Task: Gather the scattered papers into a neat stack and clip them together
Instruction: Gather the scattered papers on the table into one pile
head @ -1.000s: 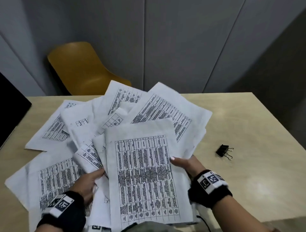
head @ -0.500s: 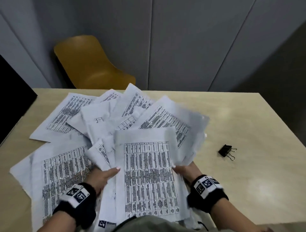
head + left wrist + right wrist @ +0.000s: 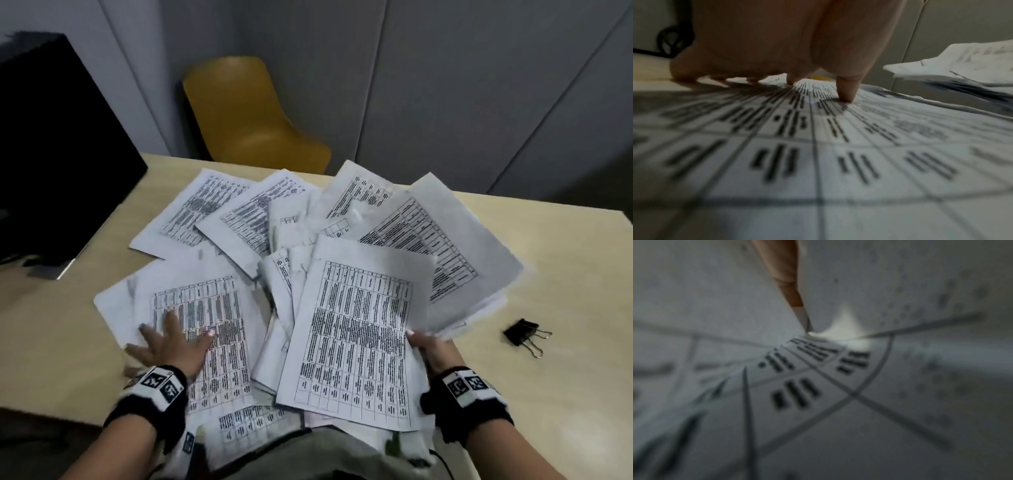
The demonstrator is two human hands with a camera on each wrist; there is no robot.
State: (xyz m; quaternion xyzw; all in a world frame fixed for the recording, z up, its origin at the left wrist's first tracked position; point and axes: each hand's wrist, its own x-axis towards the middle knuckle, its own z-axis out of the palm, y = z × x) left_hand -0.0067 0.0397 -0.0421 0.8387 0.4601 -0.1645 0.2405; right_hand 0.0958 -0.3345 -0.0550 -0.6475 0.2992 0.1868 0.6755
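Note:
Several printed sheets lie fanned over the wooden table (image 3: 565, 260). My right hand (image 3: 432, 353) grips the right edge of a gathered bundle of papers (image 3: 359, 329), thumb on the top sheet and fingers hidden beneath. In the right wrist view only a thumb (image 3: 791, 288) shows, pressed between sheets (image 3: 818, 386). My left hand (image 3: 171, 346) lies flat with fingers spread on a loose sheet (image 3: 212, 308) at the near left. In the left wrist view its fingertips (image 3: 846, 92) press on that printed sheet (image 3: 818, 146). A black binder clip (image 3: 522, 334) sits on the table to the right, untouched.
More sheets (image 3: 202, 209) lie toward the table's far left. A dark monitor (image 3: 58, 144) stands at the left edge. A yellow chair (image 3: 246, 116) is behind the table, before grey wall panels.
My left hand has left the bundle's left side and moved left onto the loose sheet, fingers spread flat. The right hand keeps its hold on the bundle. The view has shifted.

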